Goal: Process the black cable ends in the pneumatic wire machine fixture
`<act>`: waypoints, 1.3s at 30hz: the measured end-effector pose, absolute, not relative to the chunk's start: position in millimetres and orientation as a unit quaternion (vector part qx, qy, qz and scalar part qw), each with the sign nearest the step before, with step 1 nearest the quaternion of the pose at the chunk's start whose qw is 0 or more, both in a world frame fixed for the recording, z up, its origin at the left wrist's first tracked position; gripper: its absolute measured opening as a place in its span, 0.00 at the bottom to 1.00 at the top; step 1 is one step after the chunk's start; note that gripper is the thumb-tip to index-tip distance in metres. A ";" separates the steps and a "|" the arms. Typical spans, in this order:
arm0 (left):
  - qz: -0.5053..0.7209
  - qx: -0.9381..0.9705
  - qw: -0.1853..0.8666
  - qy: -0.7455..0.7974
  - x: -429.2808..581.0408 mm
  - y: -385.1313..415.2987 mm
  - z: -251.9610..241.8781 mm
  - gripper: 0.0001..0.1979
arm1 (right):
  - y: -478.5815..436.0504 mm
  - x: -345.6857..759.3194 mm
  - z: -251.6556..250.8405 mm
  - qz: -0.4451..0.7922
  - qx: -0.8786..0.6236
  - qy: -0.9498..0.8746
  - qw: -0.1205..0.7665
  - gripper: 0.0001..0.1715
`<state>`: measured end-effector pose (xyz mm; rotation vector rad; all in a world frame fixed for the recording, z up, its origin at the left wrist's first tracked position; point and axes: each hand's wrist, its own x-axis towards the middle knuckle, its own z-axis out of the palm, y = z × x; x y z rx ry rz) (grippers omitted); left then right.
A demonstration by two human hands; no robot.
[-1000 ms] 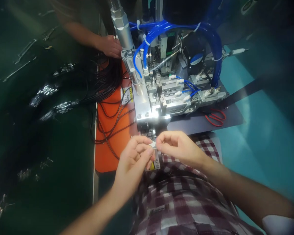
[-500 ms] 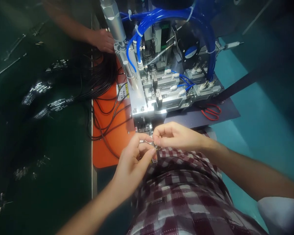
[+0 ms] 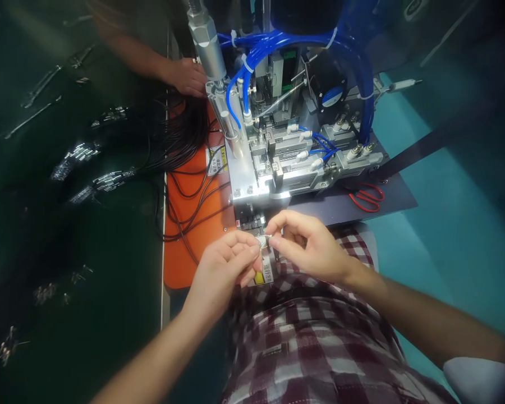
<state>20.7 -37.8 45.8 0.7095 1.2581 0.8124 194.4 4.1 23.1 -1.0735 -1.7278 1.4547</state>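
Holding a small part [image 3: 266,237] in front of the machine [image 3: 294,178], near the label [image 3: 267,273]; too tiny to make out in shape. Gripping one side, by the look of it, in a thumb-and-finger pinch of the left hand [image 3: 223,264]; gripping the other between thumb and forefinger of the right hand [image 3: 311,244], with the other fingers curled.

Could drop easily from so light a pinch, probably onto the shirt [image 3: 307,336] or into the dark fixture [image 3: 250,217] just beyond, and prove hard to find there. Could bend or tear if pulled unevenly between the two pinches. Could get jolted loose by knocking a right knuckle against the machine's front edge.

Possible, too, to snag a loose loop of the black cables [image 3: 185,126] on the orange base [image 3: 183,266] with a leftward swing of the left hand. Worth minding the co-worker's hand [image 3: 189,77], close by those cables: with a tug there, could drag loops about. Impossible to tell whether gripping anything.
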 end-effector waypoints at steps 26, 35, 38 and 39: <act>0.428 0.507 0.414 0.623 29.3 -50.5 36.3 0.03 | -16.5 173.0 27.0 0.533 -0.476 -0.621 0.323 0.08; 0.365 0.293 0.690 0.552 20.8 -28.8 43.3 0.10 | -3.0 174.1 20.4 0.684 -0.437 -0.498 0.305 0.10; 0.364 0.257 0.717 0.536 17.1 -20.6 44.5 0.11 | -1.7 175.7 18.7 0.681 -0.444 -0.493 0.310 0.13; 0.364 0.253 0.718 0.537 16.7 -19.2 45.0 0.11 | -2.1 175.8 18.2 0.666 -0.455 -0.505 0.308 0.12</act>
